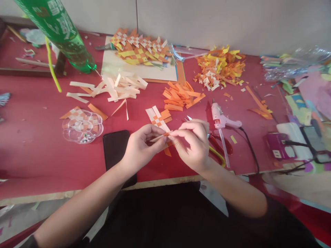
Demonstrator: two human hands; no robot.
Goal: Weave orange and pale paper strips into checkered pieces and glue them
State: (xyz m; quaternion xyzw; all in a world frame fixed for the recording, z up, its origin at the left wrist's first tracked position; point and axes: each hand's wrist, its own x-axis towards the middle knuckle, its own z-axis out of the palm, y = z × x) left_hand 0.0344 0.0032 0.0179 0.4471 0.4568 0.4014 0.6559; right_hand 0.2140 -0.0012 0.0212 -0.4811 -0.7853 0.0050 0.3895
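Note:
Near the table's front edge, my left hand (144,144) and my right hand (192,143) meet, both closed in a pinch on folded paper strips (167,134) in white and orange. Just beyond my fingertips lies a small woven piece of white and orange paper strips (157,119) in a checker pattern; my hands hide whether it joins the strips I hold. Behind it is a pile of orange paper strips (181,96). To the left of that spreads a pile of white strips (124,88). A black phone (116,148) lies partly under my left arm.
A pink glue gun (219,117) with its cord and red-handled pliers (218,143) lie to the right. A clear flower-shaped dish (82,127) is at left. A green bottle (62,34) stands at back left. Finished woven pieces (139,50) and clippings (222,67) are at the back.

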